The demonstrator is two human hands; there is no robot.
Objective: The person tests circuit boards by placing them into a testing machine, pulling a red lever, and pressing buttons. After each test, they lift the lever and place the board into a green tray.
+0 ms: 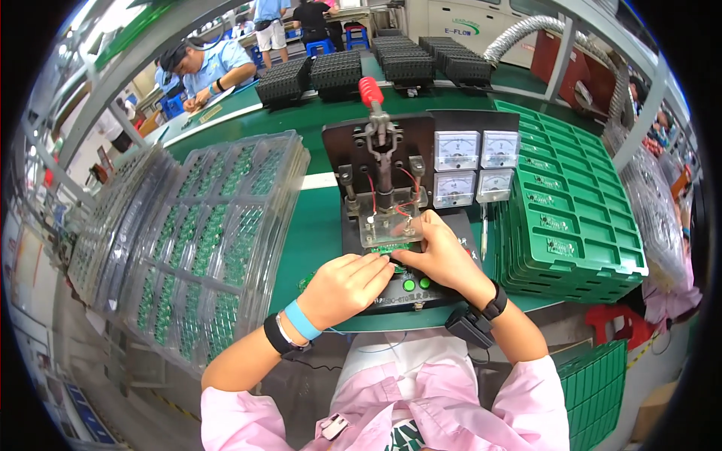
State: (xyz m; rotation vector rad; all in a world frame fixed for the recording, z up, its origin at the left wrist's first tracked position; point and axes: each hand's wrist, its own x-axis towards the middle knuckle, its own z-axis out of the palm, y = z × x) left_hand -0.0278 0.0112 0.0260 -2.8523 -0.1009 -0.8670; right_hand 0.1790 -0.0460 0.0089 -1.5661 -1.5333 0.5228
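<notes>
A small green circuit board (391, 249) lies in a black test fixture (410, 298), under a clear plate (387, 227) with red wires. My left hand (347, 284) reaches in from the left, its fingers together and their tips at the board's near edge. From the other side my right hand (442, 257) has its thumb at the same edge, while its index finger is beside the clear plate. Both hands close on the board, partly covering it. Behind the plate stands a toggle clamp (382, 143) with a raised red handle (371, 92).
Clear trays of green boards (218, 225) stand at the left. Stacked green trays (571, 210), some cells holding boards, are at the right. Panel meters (456, 150) adjoin the fixture. Black racks (338, 75) line the back, where another person (214, 68) works.
</notes>
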